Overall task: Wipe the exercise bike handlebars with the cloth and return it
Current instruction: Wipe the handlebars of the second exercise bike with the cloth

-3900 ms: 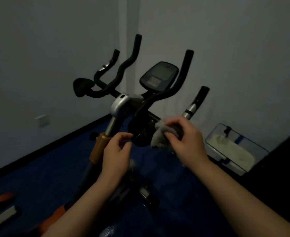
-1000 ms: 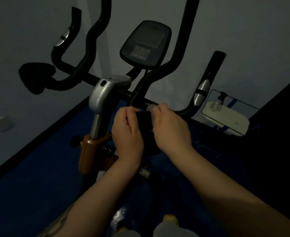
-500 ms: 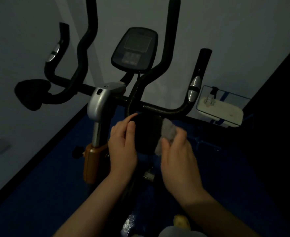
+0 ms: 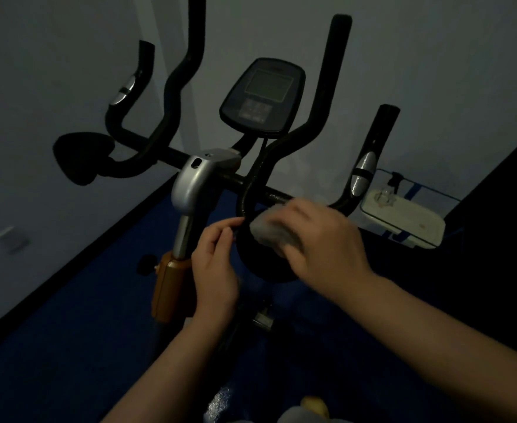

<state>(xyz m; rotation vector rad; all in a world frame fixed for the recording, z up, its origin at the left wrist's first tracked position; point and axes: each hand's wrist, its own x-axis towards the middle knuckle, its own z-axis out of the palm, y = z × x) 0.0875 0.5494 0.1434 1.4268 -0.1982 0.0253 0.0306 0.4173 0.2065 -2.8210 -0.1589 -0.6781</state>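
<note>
- my right hand (image 4: 318,239) grips the grey cloth (image 4: 271,233) against the right handlebar (image 4: 281,198) curve, near the round pad.
- my left hand (image 4: 217,257) pinches the pad's left edge, steadying it.
- i'd wrap the cloth fully, then stroke along the bar.

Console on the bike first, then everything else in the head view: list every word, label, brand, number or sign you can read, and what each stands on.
No text can be read anywhere in this dim view.
Console: screen blank or dark; the button markings below it are too blurred to read.
Silver stem cover: a small dark mark, not legible.
Clear container by the wall: no readable label.
Cloth, handlebars: no print visible.
</note>
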